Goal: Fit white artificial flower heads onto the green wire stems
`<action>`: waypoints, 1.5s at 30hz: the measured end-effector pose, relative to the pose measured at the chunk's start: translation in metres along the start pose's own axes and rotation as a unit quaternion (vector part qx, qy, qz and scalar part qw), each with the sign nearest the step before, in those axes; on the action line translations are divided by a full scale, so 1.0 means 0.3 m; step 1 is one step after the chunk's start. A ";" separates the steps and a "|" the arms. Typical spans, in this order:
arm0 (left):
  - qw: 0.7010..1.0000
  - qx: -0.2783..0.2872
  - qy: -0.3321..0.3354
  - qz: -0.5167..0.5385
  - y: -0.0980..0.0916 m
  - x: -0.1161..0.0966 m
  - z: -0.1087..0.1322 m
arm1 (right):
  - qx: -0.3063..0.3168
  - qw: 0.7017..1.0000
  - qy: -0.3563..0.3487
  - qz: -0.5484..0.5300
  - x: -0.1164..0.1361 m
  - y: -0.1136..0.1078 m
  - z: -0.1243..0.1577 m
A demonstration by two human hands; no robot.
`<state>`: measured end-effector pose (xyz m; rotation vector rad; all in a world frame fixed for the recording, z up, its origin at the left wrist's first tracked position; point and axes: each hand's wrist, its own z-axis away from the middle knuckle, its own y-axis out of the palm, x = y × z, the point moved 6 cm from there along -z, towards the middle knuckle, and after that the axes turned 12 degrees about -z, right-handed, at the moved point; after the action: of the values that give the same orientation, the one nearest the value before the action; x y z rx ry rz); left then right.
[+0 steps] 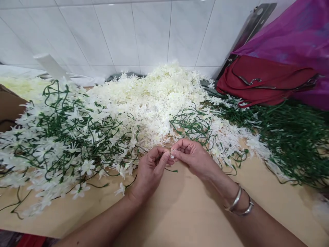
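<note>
At the far left stands a brown box (10,109), cut by the picture's edge. Next, a tangled flower heap (73,137), white with green stems, covers the counter (180,209) and crowds the left hand (151,168). This hand's grip, thumb against finger, is pinched on a small white piece (172,155) in the middle; its long axis is too small to tell. Just below, a thin green stem (175,171) runs nearly sideways, tip pointing right. The right hand (196,157) has its grip also pinched on the piece. Behind it lies a stem tangle (192,124); farther right, a dark green pile (295,140) before a red bag (269,77).
</note>
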<state>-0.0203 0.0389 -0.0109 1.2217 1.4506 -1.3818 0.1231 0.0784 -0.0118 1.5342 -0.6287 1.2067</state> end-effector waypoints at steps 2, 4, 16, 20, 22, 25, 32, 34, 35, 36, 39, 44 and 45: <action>1.000 -0.001 0.014 -0.017 -0.001 -0.007 0.002 | 0.007 1.000 0.000 -0.013 0.007 0.001 0.004; 0.999 -0.008 0.026 -0.031 -0.005 -0.013 0.004 | 0.015 1.000 -0.005 -0.026 0.021 0.004 0.012; 0.999 -0.016 0.027 -0.044 -0.006 -0.010 0.007 | 0.019 1.000 0.008 -0.015 0.021 -0.003 0.018; 0.999 -0.007 0.018 -0.036 -0.001 -0.004 0.008 | 0.002 1.000 0.007 -0.017 0.013 0.003 0.018; 0.999 -0.003 0.012 -0.039 0.000 -0.001 0.010 | 0.003 1.000 0.001 -0.012 0.013 0.009 0.018; 0.999 -0.001 0.009 -0.050 -0.003 -0.007 0.014 | -0.004 1.000 -0.005 -0.008 0.011 0.006 0.017; 0.999 0.029 -0.005 -0.021 -0.002 -0.028 0.018 | 0.039 0.998 0.024 -0.039 -0.007 0.008 0.018; 0.999 0.039 -0.012 -0.013 0.000 -0.026 0.020 | 0.052 0.997 0.022 -0.047 -0.004 0.013 0.017; 0.999 0.041 -0.013 -0.014 0.001 -0.024 0.021 | 0.055 0.997 0.019 -0.049 -0.001 0.015 0.016; 0.999 0.041 -0.013 -0.016 0.001 -0.022 0.021 | 0.058 0.997 0.016 -0.051 0.001 0.017 0.014; 0.999 0.031 -0.010 -0.024 -0.001 -0.016 0.023 | 0.059 0.997 0.013 -0.040 0.002 0.018 0.009; 0.999 0.025 0.011 -0.044 0.002 -0.014 0.024 | 0.049 0.998 0.022 -0.019 0.001 0.010 0.011; 0.998 0.022 0.018 -0.052 0.002 -0.016 0.024 | 0.048 0.998 0.026 -0.018 0.001 0.007 0.013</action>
<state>-0.0193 0.0311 -0.0071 1.2200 1.5355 -1.4756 0.1228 0.0742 -0.0105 1.5824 -0.5134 1.2606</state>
